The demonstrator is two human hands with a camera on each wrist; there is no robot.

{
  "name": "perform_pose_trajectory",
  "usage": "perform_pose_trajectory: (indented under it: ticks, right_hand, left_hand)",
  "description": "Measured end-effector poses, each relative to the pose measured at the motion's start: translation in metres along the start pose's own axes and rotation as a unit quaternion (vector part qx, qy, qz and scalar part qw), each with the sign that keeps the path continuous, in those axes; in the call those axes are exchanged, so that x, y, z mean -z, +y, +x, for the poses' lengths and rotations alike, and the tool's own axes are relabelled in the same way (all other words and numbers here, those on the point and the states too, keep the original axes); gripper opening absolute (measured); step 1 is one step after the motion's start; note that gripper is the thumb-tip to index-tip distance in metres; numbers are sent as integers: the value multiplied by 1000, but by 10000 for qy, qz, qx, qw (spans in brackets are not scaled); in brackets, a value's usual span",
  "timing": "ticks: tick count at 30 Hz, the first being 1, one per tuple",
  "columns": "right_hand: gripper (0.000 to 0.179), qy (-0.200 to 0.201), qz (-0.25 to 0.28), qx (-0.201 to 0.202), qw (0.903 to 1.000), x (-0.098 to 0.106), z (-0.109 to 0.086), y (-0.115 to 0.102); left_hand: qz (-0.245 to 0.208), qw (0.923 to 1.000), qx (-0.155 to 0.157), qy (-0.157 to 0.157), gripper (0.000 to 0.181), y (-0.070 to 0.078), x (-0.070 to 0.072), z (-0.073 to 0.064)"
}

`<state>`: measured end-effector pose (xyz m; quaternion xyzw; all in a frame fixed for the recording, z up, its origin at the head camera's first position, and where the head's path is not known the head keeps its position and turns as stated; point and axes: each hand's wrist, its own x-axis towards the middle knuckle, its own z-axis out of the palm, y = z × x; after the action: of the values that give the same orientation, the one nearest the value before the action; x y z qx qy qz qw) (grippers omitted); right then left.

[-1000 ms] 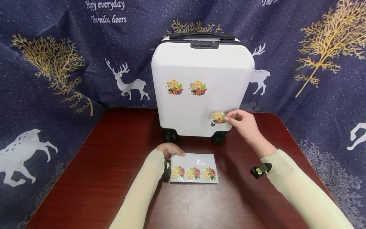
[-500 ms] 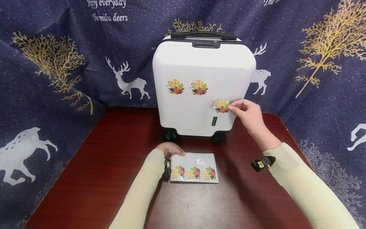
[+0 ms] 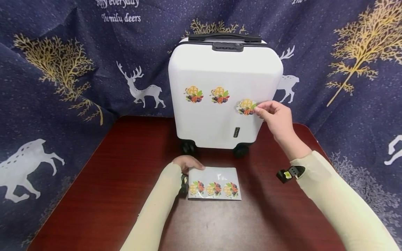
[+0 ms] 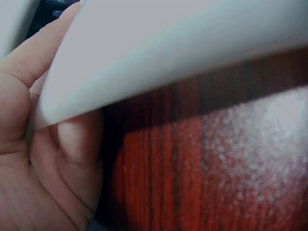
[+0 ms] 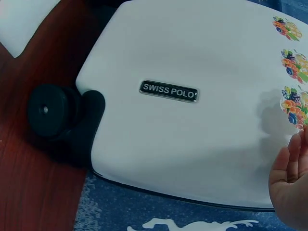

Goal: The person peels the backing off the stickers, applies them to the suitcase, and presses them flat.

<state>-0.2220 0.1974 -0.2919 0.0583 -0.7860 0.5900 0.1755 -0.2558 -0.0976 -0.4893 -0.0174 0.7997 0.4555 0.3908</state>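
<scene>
A white suitcase (image 3: 207, 122) stands upright with two fruit stickers on its front, one on the left (image 3: 194, 94) and one in the middle (image 3: 220, 95). My right hand (image 3: 277, 118) pinches a third fruit sticker (image 3: 245, 106) by its right edge, in front of the suitcase and lower than the other two. Whether that sticker touches the surface I cannot tell. My left hand (image 3: 187, 163) holds the left edge of a white sticker sheet (image 3: 216, 174), thumb on top and fingers beneath. Several fruit pictures line the sheet's lower part. In the left wrist view the sheet (image 4: 144, 53) bends up from the table.
The suitcase rests on black wheels (image 3: 241, 150) on a dark red table (image 3: 138, 150). A black handle (image 3: 224, 37) tops it, and a small nameplate (image 5: 169, 91) sits low on its front. A blue patterned cloth (image 3: 132, 45) hangs close behind.
My right hand has moved up and slightly right with the pinched sticker, uncovering the nameplate below. The left hand and sheet have stayed in place.
</scene>
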Motion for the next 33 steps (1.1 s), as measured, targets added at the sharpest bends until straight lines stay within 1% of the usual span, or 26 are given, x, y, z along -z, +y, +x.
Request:
perform_pose_trajectory:
  ticks: [6, 13, 22, 33]
  right_hand:
    - [24, 156, -232, 69, 9996, 0, 3, -6]
    - [13, 296, -499, 47, 9983, -2, 7, -9]
    - [17, 404, -517, 18, 9978, -3, 9, -18]
    - [9, 550, -594, -70, 9967, -3, 12, -18]
  left_hand:
    - [-62, 10000, 35, -28, 39, 0, 0, -1]
    - [-172, 9998, 23, 23, 40, -2, -1, 0]
    - [-171, 9999, 0, 10, 40, -1, -1, 0]
    - [-128, 9999, 0, 2, 40, 1, -1, -2]
